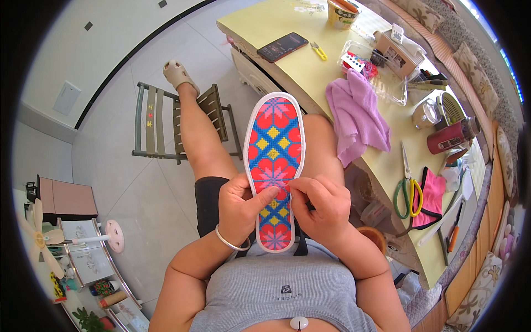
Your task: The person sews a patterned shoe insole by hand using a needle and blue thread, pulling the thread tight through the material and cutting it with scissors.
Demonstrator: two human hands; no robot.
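Observation:
An embroidered shoe insole (272, 149) with a white edge stands over my lap, its toe end pointing away from me. Red flowers, blue crossing bands and yellow diamonds cover its face. My left hand (241, 206) grips the insole's left edge, thumb lying across the front and fingers hidden behind. At the right edge, my right hand (322, 206) is closed in a pinch, with thumb and forefinger tips against the insole. Whatever sits between those fingertips is too small to make out.
On the yellow table (249, 25) at right lie a phone (282, 47), yellow thread snips (318, 51), a purple towel (358, 113), scissors (408, 188), a plastic box (390, 86) and a dark red bottle (451, 136). My leg rests on a folding chair (160, 122).

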